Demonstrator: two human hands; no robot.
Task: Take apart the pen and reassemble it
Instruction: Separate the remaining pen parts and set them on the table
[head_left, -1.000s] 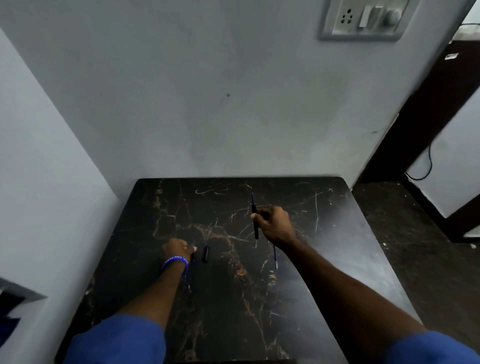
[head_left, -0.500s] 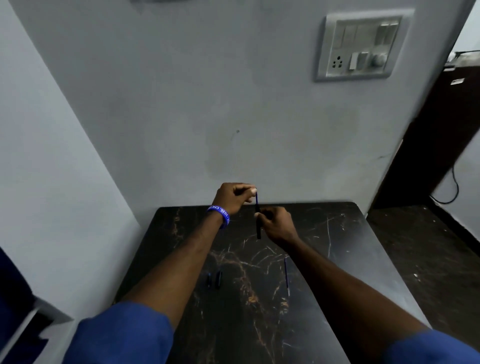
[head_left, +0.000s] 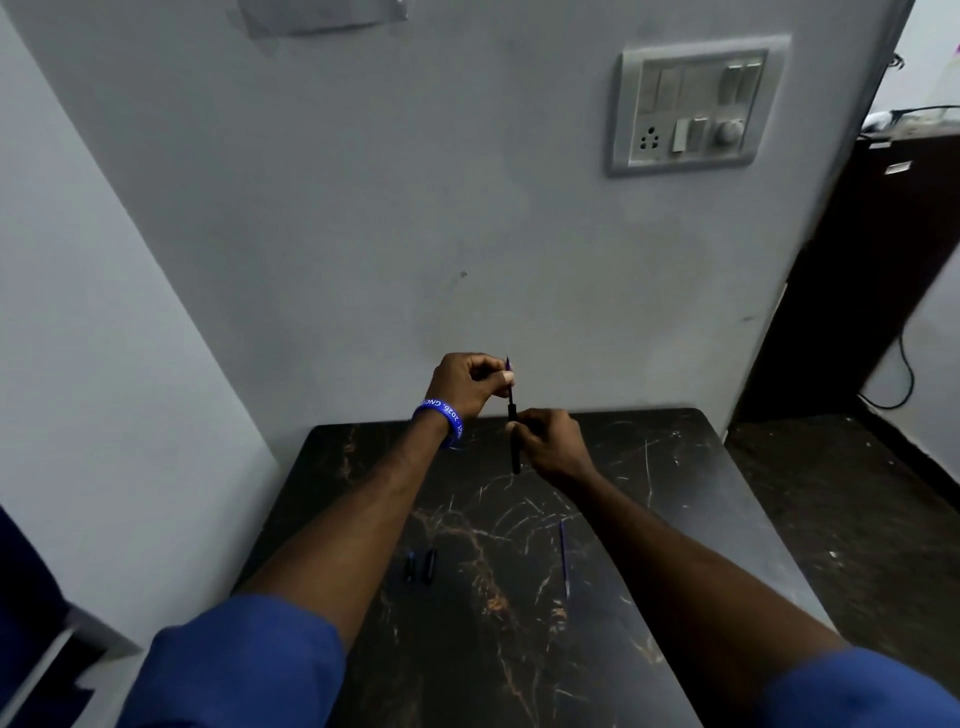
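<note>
Head view: a dark marbled desk (head_left: 649, 467) stands against a pale wall, and both hands are raised above its far edge. The right hand (head_left: 553, 441) has its grip pinched around the black pen barrel (head_left: 514, 447), which is held upright, its lower end hanging over the desk top. The left hand (head_left: 465, 382) sits just above and to the left of the barrel, thumb and forefinger pressed together on a thin blue-tipped refill (head_left: 509, 379) that rises out of the barrel's top end. The two hands are close but do not appear to touch.

On the left wrist is a blue wristband (head_left: 440, 418) with white lettering; "2026" and "GNC" can be made out, the rest curves out of sight. Both forearms come out of blue sleeves (head_left: 244, 670).

On the desk, well nearer the person than the barrel and to its left, two small dark pen pieces (head_left: 421, 565) lie side by side, close to each other; which parts they are cannot be told. Nearer than the barrel and slightly to its right lies a second thin blue refill (head_left: 563, 558), pointing roughly along the desk's length.

On the wall above and right of the barrel is a grey switch plate (head_left: 693, 104) with a socket, switches and a round knob; no writing on it is legible.
</note>
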